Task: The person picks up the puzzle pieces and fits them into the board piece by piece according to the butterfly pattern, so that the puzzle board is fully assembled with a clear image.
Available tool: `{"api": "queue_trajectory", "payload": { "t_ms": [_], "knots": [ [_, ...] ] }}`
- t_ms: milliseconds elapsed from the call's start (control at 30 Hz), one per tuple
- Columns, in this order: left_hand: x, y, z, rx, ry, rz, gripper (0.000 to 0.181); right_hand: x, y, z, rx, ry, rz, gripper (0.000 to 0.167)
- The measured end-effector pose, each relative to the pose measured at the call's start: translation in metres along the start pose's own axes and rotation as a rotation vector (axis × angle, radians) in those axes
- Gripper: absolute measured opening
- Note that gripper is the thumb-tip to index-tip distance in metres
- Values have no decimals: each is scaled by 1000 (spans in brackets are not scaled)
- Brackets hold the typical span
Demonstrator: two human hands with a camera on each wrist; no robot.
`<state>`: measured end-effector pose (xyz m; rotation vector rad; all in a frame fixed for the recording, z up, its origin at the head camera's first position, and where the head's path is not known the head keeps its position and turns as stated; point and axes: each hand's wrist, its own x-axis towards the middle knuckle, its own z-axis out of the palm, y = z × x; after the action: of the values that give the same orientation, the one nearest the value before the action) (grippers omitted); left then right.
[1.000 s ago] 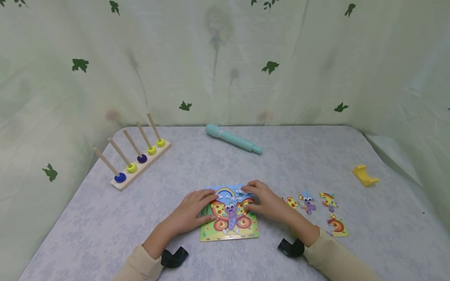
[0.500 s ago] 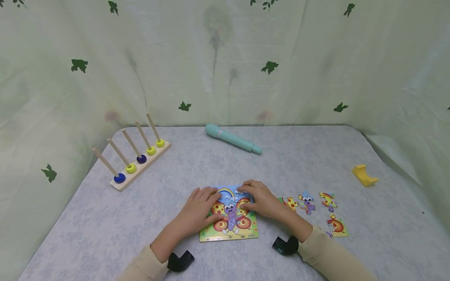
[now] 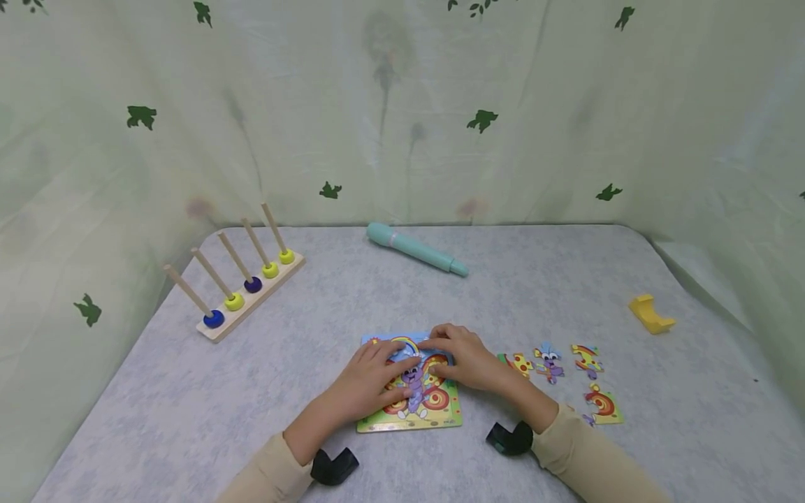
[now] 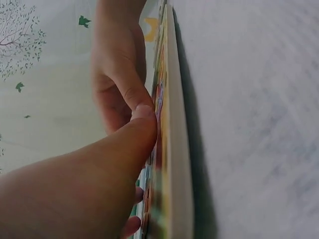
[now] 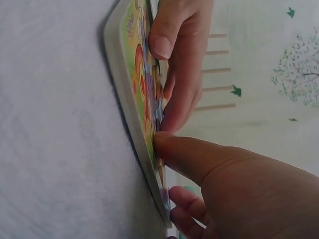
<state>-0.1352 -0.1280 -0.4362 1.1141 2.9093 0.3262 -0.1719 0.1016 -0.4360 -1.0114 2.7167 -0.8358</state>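
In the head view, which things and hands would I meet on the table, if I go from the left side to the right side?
Wooden peg stand, left hand, right hand, loose puzzle pieces, yellow curved block.

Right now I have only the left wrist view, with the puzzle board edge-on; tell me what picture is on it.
Observer: The puzzle board shows a purple-bodied butterfly.
Operator: Tell me what lies to the right of the right hand.
Observer: At least four loose jigsaw pieces lie there on the table.
Operator: Now report the far left.
Observer: A wooden peg stand is there, with one bead on each of its five pegs.
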Motion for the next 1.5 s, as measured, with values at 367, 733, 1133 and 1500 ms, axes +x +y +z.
{"api": "queue_trajectory", "payload": {
  "t_ms": [367,733,1133,1500],
  "knots": [
    [-31,-14,-13,-107,29,-182,68,1,-2,0,1,-3,33,39],
    [-53,-30,-12,-281,24,-179,84,-1,-7,-9,100,-65,74,50],
    [-55,-35,-6,-303,11,-176,88,-37,-20,-58,279,193,37,69],
    [-55,-35,-3,-298,15,-180,88,-79,13,-64,185,309,94,68]
  ]
}}
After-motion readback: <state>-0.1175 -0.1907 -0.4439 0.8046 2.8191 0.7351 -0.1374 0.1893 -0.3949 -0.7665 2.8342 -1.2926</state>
